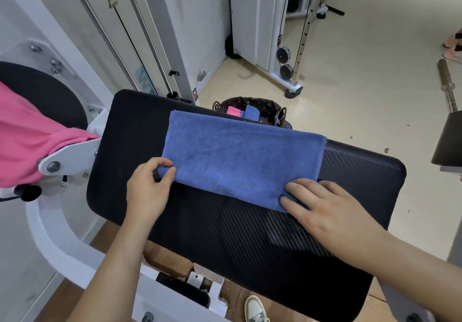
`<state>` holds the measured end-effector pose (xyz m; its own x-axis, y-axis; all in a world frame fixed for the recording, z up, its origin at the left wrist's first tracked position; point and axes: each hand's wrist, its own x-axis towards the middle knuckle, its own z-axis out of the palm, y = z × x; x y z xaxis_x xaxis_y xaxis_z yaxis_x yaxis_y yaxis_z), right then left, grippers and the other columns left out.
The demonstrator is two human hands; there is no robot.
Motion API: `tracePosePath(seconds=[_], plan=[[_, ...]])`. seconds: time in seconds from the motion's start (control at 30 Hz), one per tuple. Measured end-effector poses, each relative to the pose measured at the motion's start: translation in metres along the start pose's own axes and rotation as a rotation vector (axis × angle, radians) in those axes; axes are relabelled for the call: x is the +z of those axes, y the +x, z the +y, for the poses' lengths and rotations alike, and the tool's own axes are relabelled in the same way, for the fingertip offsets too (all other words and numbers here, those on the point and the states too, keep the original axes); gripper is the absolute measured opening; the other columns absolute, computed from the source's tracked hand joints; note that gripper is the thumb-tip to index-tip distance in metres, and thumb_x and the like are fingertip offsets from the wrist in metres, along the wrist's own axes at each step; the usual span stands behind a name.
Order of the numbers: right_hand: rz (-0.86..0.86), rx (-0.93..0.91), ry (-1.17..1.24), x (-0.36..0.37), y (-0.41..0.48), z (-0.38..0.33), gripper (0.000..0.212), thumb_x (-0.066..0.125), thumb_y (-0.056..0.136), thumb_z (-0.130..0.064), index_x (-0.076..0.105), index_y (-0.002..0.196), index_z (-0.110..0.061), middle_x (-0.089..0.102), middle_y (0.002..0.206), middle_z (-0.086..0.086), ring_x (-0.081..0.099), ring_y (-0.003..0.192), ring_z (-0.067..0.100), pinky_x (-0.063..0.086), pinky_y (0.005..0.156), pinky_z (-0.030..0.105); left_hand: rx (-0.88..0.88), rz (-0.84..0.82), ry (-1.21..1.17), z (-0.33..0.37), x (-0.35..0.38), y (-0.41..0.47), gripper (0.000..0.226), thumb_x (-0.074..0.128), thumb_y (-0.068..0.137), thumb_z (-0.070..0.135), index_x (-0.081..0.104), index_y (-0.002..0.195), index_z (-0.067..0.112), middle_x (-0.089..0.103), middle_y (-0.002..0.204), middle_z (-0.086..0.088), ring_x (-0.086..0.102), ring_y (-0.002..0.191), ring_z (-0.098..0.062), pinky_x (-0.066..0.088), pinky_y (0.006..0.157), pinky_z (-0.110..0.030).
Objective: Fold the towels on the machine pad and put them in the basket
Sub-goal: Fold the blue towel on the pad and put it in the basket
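A blue towel (240,156), folded into a long rectangle, lies flat across the black machine pad (250,236). My left hand (150,191) pinches the towel's near left corner between thumb and fingers. My right hand (332,211) lies on the towel's near right corner, its fingers fairly straight with the tips at the towel's edge. Beyond the pad's far edge stands a dark wicker basket (265,105) on the floor; a folded pink towel (233,111) and a folded blue towel (252,113) lie inside it.
A pink cloth (27,136) hangs over a round black pad (50,91) at the left. White machine frame and cable columns rise behind the pad. A barbell (448,84) lies on the beige floor at the right. My shoe (255,309) shows below the pad.
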<state>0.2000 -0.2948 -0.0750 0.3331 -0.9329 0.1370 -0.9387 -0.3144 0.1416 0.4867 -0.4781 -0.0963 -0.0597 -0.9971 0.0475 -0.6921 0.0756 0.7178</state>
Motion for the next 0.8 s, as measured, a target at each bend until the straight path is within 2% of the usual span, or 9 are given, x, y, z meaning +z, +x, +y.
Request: tracePosePath(seconds=[0.1,0.2,0.3,0.37,0.43,0.5,0.6,0.7,0.8], plan=[[0.009,0.027,0.013,-0.001,0.000,0.005,0.034,0.038,0.086,-0.015,0.064,0.107,-0.013,0.062,0.118,0.004,0.060,0.111,0.024,0.050,0.068,0.036,-0.103,-0.007,-0.094,0.006,0.001,0.005,0.009,0.070,0.086,0.021,0.064,0.090,0.027,0.063,0.088,0.005,0.056,0.071,-0.009,0.043,0.062,-0.021],[0.040,0.045,0.068,-0.001,0.006,0.014,0.032,0.038,0.086,-0.012,0.067,0.100,-0.006,0.064,0.111,0.009,0.061,0.105,0.029,0.056,0.069,0.038,-0.155,-0.006,-0.135,0.010,0.002,0.004,0.012,0.071,0.083,0.016,0.062,0.083,0.024,0.061,0.078,0.000,0.051,0.063,-0.012,0.043,0.058,-0.025],[0.105,0.095,0.112,-0.004,0.019,0.024,0.016,0.057,0.076,0.003,0.068,0.088,-0.002,0.066,0.097,0.010,0.063,0.094,0.032,0.058,0.072,0.039,-0.184,0.008,-0.097,0.007,0.004,-0.019,0.013,0.068,0.082,0.012,0.060,0.079,0.022,0.060,0.074,-0.001,0.051,0.060,-0.013,0.040,0.055,-0.024],[0.117,0.112,0.173,-0.008,0.036,0.034,0.022,0.064,0.065,0.011,0.068,0.083,0.000,0.066,0.094,0.012,0.064,0.090,0.033,0.058,0.070,0.039,-0.227,0.010,-0.066,0.001,0.008,-0.045,0.015,0.063,0.083,0.009,0.059,0.077,0.023,0.060,0.073,0.003,0.052,0.059,-0.014,0.039,0.053,-0.024],[0.141,0.074,0.218,-0.010,0.056,0.038,0.022,0.052,0.069,0.005,0.068,0.082,0.000,0.066,0.093,0.012,0.064,0.088,0.034,0.057,0.072,0.037,-0.287,0.020,-0.084,-0.007,0.013,-0.074,0.019,0.059,0.082,0.007,0.059,0.078,0.025,0.061,0.073,0.006,0.054,0.062,-0.013,0.039,0.054,-0.023],[0.131,0.038,0.303,-0.013,0.076,0.038,0.031,0.040,0.068,-0.004,0.069,0.080,-0.002,0.067,0.092,0.010,0.064,0.088,0.032,0.055,0.077,0.035,-0.328,0.039,-0.098,-0.013,0.018,-0.101,0.023,0.058,0.082,0.005,0.061,0.080,0.028,0.063,0.076,0.009,0.058,0.070,-0.011,0.039,0.057,-0.021],[0.068,0.081,0.441,-0.018,0.102,0.032,0.029,0.042,0.065,-0.014,0.067,0.078,-0.006,0.067,0.090,0.006,0.062,0.090,0.030,0.053,0.081,0.038,-0.411,0.059,-0.128,-0.018,0.028,-0.136,0.018,0.062,0.083,0.008,0.064,0.084,0.025,0.062,0.072,0.009,0.060,0.071,-0.011,0.042,0.059,-0.021],[0.072,0.125,0.415,-0.016,0.127,0.024,0.025,0.045,0.079,-0.028,0.059,0.068,-0.010,0.061,0.076,0.001,0.056,0.078,0.023,0.050,0.069,0.039,-0.481,0.051,-0.130,-0.019,0.037,-0.164,0.011,0.069,0.085,0.016,0.064,0.083,0.027,0.060,0.067,0.012,0.059,0.067,-0.007,0.039,0.056,-0.013],[0.163,0.129,0.258,-0.009,0.143,0.011,0.020,0.062,0.083,-0.013,0.058,0.065,-0.006,0.058,0.071,0.007,0.057,0.075,0.031,0.048,0.065,0.036,-0.497,0.007,-0.211,-0.020,0.042,-0.183,0.009,0.066,0.089,0.024,0.066,0.083,0.031,0.065,0.073,0.016,0.061,0.072,-0.002,0.039,0.056,-0.008]])
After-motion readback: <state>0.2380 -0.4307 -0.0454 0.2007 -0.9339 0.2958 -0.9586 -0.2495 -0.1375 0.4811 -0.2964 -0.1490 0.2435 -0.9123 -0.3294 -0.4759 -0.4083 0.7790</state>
